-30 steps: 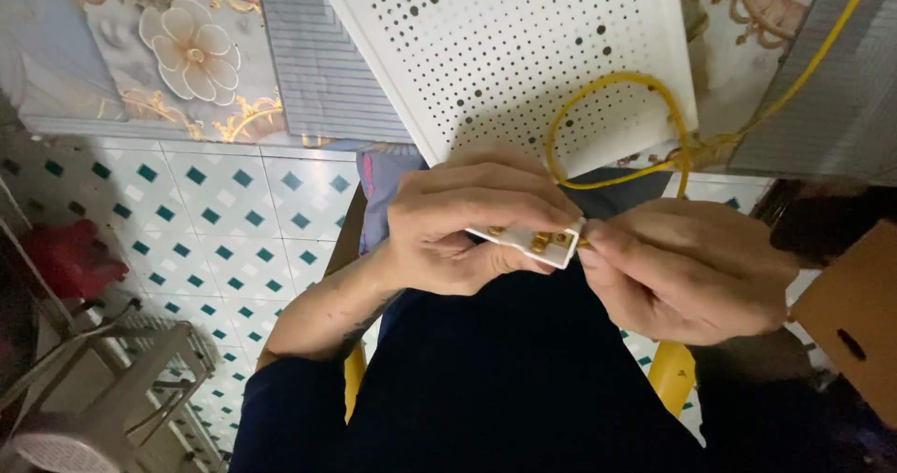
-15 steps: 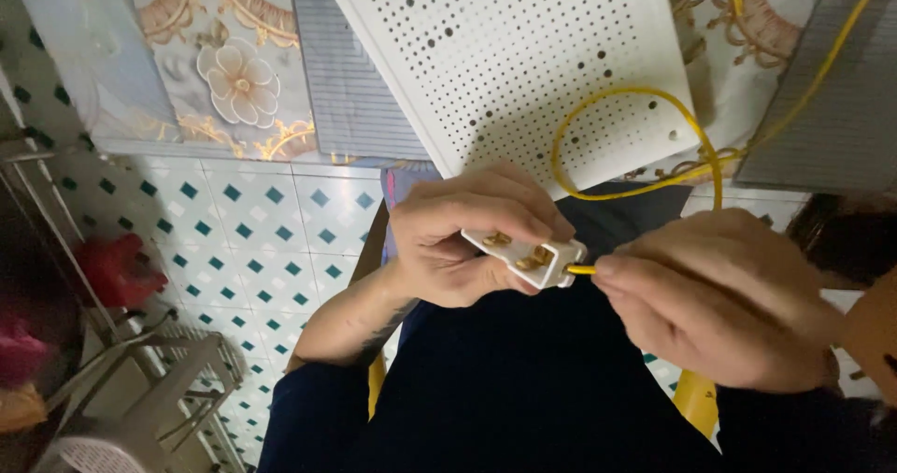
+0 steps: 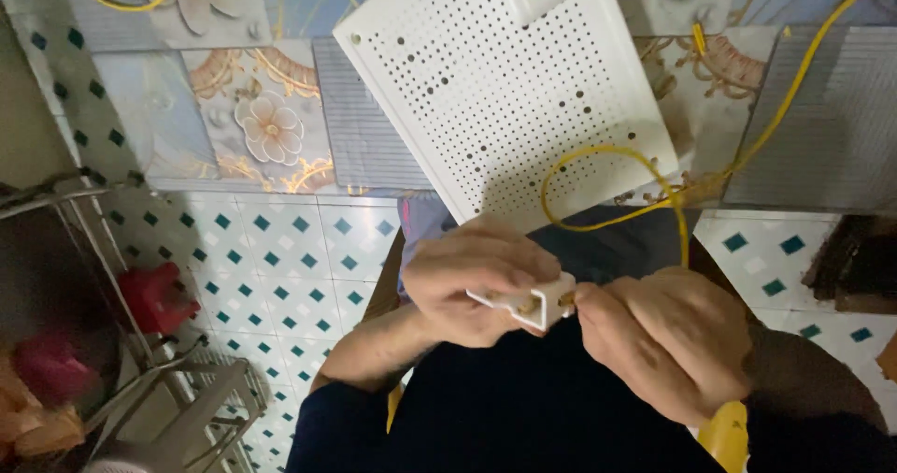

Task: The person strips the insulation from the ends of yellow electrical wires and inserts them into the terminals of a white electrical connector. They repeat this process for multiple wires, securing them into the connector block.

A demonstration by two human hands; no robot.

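My left hand (image 3: 472, 281) grips a small white plastic electrical fitting (image 3: 525, 306) with brass contacts on its end. My right hand (image 3: 668, 337) presses its fingertips against that brass end, pinching what seems to be the tip of a yellow wire (image 3: 617, 160). The wire loops up from my right hand over a white perforated board (image 3: 505, 80) leaning against the tiled wall. Both hands sit close together above my dark-clothed lap. The wire's end is hidden by my fingers.
Patterned floral tiles (image 3: 271, 127) cover the wall; the floor has white tiles with green diamonds (image 3: 280, 249). A metal rack (image 3: 177, 408) stands at the lower left with a red object (image 3: 154, 295) beside it. More yellow wire (image 3: 794, 90) runs up the right.
The view has tilted down and right, so the board looks higher. The right fingers have closed in on the fitting's brass end, hiding the wire tip that showed before.
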